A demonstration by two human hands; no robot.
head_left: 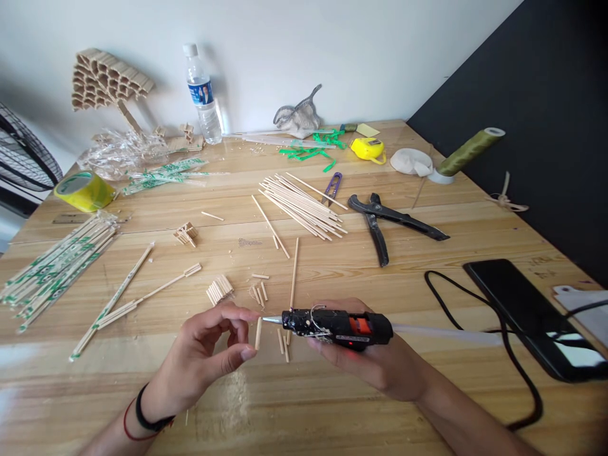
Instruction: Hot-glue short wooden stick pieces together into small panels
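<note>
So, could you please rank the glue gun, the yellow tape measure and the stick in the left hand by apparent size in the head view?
1. Glue gun, largest, helped by nearness to the camera
2. Yellow tape measure
3. Stick in the left hand

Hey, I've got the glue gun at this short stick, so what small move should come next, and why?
I'd probably press a small dab of glue onto the short stick, if none is there yet; that's too small to tell. The left hand pinches the stick, and the glue gun in the right hand has its nozzle right by the stick's upper end.
</note>
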